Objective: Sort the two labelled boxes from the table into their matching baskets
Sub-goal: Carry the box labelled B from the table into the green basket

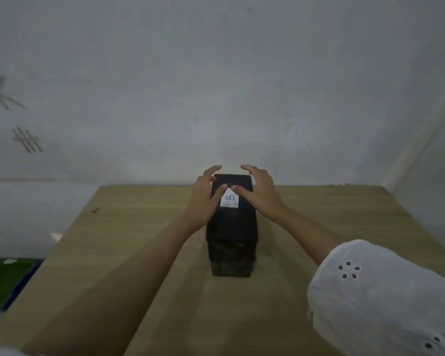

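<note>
One tall black box (pixel 231 224) stands in the middle of the wooden table (pixel 129 240), lengthwise away from me. A white paper label (pixel 230 199) marked "B" sits on its lid. My left hand (pixel 203 201) is at the left side of the box's far end and my right hand (pixel 261 194) at the right side. Both thumbs lie on the lid beside the label. The fingers are spread and curl over the far edge without closing on it. No second box is in view.
A green basket (pixel 0 281) with a blue rim or second basket (pixel 28 276) beside it sits on the floor left of the table, mostly cut off. A grey wall stands right behind the table. My white sleeve (pixel 385 299) fills the lower right.
</note>
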